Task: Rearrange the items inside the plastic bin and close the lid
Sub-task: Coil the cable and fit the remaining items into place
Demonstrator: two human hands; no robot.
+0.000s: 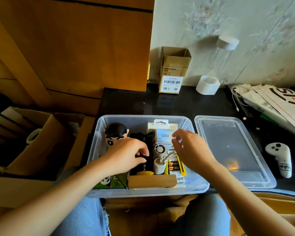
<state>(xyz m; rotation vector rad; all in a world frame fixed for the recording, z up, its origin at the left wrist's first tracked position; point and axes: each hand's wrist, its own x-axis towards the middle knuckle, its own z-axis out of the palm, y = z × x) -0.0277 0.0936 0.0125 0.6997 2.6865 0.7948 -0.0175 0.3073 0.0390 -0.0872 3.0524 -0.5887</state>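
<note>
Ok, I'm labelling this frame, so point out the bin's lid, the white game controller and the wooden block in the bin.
lid point(232, 150): head view, on the flat middle of its clear panel.
white game controller point(279, 157): head view, on its upper body below the buttons.
wooden block point(152, 181): head view, on its top face.

Home room: floral wallpaper point(245, 23), wood cabinet point(75, 48), cardboard boxes point(174, 69) and a cable point(237, 97) on a dark table point(177, 104).

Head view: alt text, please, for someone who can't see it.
Two hands work inside an open clear bin of small items: the left hand grips a black item, the right hand hovers open. The lid lies beside the bin.
</note>
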